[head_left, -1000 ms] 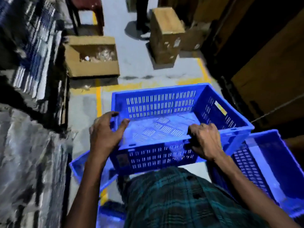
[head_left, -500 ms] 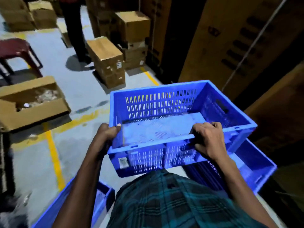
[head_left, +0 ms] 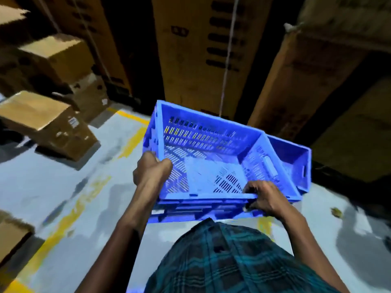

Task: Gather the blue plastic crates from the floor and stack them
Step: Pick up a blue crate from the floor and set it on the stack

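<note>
I hold a blue slotted plastic crate (head_left: pixel 203 149) in front of my waist, tilted a little. My left hand (head_left: pixel 151 171) grips its left rim near the front corner. My right hand (head_left: pixel 263 197) grips the front rim at the right corner. A second blue crate (head_left: pixel 296 163) lies below and to the right of it on the floor, its right end showing past the held crate. Blue ribbing under the held crate's front edge could belong to either crate.
Tall brown cartons (head_left: pixel 196 49) form a wall just beyond the crates. Smaller cardboard boxes (head_left: pixel 46 123) stand on the grey floor at the left, past a yellow floor line (head_left: pixel 69 212). Another carton corner (head_left: pixel 10 235) sits at the left edge.
I have turned to the right with the crate in both hands and lowered it over the second crate. The open box, red stool and standing person have left the view.
</note>
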